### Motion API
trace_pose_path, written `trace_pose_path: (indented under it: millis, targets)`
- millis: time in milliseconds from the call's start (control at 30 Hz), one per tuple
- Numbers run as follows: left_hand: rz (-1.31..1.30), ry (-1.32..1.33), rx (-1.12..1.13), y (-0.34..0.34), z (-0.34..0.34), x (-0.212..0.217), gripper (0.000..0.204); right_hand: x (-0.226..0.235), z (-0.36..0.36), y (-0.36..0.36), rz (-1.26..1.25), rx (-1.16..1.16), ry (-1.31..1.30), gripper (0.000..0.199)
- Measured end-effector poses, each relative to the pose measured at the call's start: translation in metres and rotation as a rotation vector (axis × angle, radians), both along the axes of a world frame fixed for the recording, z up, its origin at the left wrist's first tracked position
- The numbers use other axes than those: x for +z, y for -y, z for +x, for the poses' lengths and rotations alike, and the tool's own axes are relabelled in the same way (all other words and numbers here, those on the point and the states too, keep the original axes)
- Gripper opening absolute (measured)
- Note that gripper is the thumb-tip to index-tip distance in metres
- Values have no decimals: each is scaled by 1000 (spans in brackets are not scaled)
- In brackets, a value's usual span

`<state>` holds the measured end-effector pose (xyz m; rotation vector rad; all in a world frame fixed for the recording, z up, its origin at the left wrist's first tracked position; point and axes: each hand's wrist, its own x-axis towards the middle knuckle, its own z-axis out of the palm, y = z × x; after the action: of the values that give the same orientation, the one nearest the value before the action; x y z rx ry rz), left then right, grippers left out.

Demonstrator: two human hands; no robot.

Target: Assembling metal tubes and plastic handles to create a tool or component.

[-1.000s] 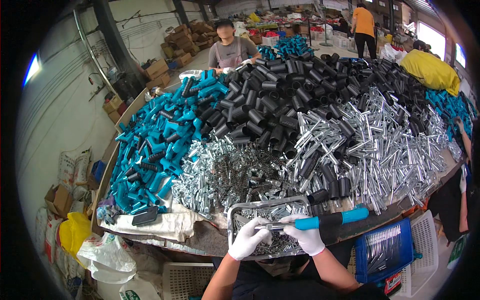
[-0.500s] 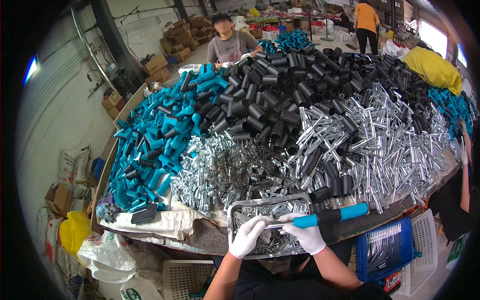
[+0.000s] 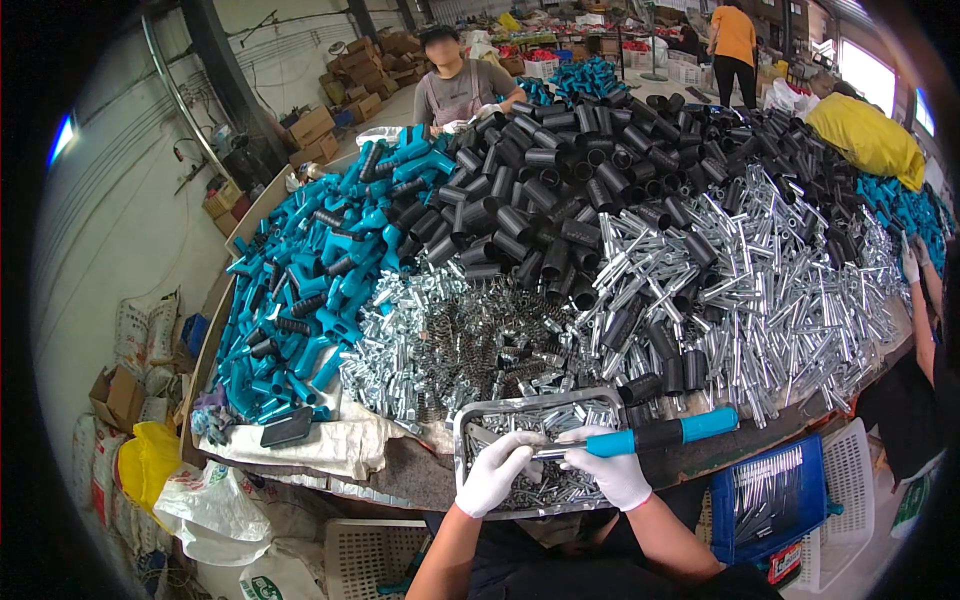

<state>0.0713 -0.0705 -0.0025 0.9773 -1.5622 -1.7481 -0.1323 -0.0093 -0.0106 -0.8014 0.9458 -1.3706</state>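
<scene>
Across the front of the table I hold a teal-and-black handle with a metal rod at its left end. My right hand, in a white glove, is closed around the teal part near the rod. My left hand, also gloved, pinches the rod's left end between its fingers. Just below both hands sits a grey metal-rimmed tray of small screw-like parts. Behind it lie dark coil springs and short silver metal parts.
Heaps of teal handles, black sleeves and silver rods cover the table. A phone-like dark slab lies front left. A blue tray of rods stands lower right. A person works opposite; another's gloved hand reaches in right.
My hands and the handle have hardly moved. At the right edge, a co-worker's arms have shifted, and the person opposite has moved their hands slightly.
</scene>
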Motion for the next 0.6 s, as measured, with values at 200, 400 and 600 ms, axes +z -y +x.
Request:
trace_pose_path:
  millis: [200,400,600]
  targets:
    - [15,-12,4,-1,-2,3,28,-1,-1,-1,-1,4,1,27]
    - [28,-89,-3,-5,-2,2,28,0,-1,-1,-9,0,9,27]
    - [-26,-117,-28,-10,-1,1,24,-3,0,-2,7,-34,64,26]
